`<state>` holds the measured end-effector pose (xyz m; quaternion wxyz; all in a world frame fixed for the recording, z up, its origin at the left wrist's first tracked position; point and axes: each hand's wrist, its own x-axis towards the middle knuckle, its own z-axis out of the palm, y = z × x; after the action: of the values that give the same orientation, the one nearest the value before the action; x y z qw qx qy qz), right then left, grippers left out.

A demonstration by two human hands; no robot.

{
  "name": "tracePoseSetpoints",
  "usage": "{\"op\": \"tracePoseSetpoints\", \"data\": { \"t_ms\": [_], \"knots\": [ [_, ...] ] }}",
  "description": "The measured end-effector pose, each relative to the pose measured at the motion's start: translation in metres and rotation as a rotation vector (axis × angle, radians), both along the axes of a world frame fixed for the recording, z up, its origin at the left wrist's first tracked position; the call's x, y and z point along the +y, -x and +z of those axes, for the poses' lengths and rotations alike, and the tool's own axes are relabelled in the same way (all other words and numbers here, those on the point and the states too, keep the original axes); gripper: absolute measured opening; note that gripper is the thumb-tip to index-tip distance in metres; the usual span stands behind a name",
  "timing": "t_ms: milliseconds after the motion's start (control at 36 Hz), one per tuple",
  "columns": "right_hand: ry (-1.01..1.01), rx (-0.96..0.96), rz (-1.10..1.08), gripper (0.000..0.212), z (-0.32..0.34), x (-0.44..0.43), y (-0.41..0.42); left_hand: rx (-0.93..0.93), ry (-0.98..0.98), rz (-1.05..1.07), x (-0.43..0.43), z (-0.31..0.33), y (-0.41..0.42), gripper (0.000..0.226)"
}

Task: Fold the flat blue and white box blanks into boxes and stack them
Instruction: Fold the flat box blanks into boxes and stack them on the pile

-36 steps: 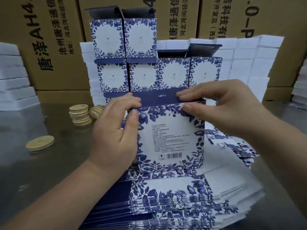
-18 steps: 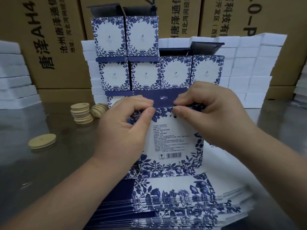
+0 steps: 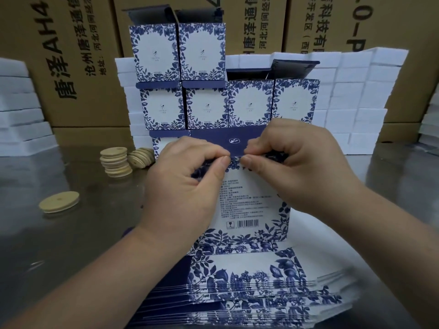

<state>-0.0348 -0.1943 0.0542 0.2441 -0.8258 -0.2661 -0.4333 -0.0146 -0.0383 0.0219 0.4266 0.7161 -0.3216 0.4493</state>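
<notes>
Both hands pinch the navy flap (image 3: pixel 225 141) of the box (image 3: pixel 249 205) I'm folding. My left hand (image 3: pixel 187 186) is on its 9 o'clock side and my right hand (image 3: pixel 301 174) at 3 o'clock, wrists low, fingers curled over the top, thumbs nearly meeting. The box stands upright on the pile of flat blanks (image 3: pixel 249 293) at 6 o'clock, so plenty are left to fold. I judge this one nearly closed. Just behind at 12 o'clock, finished boxes (image 3: pixel 206 108) are stacked at least three tiers high. Wooden discs (image 3: pixel 115 162) sit at 10 o'clock, with cardboard cartons (image 3: pixel 71 55) farthest back.
</notes>
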Motion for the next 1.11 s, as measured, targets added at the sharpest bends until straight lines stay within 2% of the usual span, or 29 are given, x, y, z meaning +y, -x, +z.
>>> {"op": "tracePoseSetpoints", "data": {
  "t_ms": [83,194,306,528,583,667,722,833,889,944,1028,1111],
  "knots": [
    [-0.051,0.102,0.113,0.008,0.003,-0.007,-0.001,0.016,0.034,-0.013,0.003,0.002,-0.001,0.022],
    [-0.189,0.287,0.208,0.027,0.006,-0.027,-0.002,0.046,0.071,-0.059,0.008,0.004,-0.006,0.024],
    [-0.169,0.282,0.206,0.013,0.005,-0.027,-0.003,0.07,0.091,-0.072,0.008,0.002,-0.008,0.022],
    [-0.233,0.218,0.238,0.02,0.001,-0.023,-0.006,0.058,0.115,-0.095,0.01,-0.003,-0.011,0.02],
    [-0.257,0.169,0.183,0.029,0.002,-0.023,-0.008,0.134,0.172,-0.15,0.011,-0.006,-0.011,0.027],
    [-0.33,0.134,0.114,0.032,0.004,-0.022,-0.006,0.324,0.379,-0.261,0.012,-0.008,-0.017,0.04],
    [-0.381,0.114,0.086,0.033,0.002,-0.021,-0.007,0.499,0.506,-0.226,0.014,-0.011,-0.029,0.05],
    [-0.476,0.139,0.063,0.029,-0.003,-0.018,-0.013,0.89,0.535,-0.26,0.018,-0.021,-0.055,0.059],
    [-0.504,0.171,0.116,0.031,-0.005,-0.017,-0.016,1.007,0.534,-0.342,0.016,-0.024,-0.057,0.052],
    [-0.535,0.186,0.185,0.033,-0.007,-0.017,-0.017,1.014,0.536,-0.415,0.014,-0.024,-0.056,0.034],
    [-0.587,0.193,0.256,0.033,-0.01,-0.02,-0.02,1.006,0.525,-0.491,0.013,-0.022,-0.053,0.033],
    [-0.608,0.192,0.249,0.027,-0.012,-0.025,-0.022,0.97,0.564,-0.414,0.014,-0.021,-0.054,0.03]
  ]
}}
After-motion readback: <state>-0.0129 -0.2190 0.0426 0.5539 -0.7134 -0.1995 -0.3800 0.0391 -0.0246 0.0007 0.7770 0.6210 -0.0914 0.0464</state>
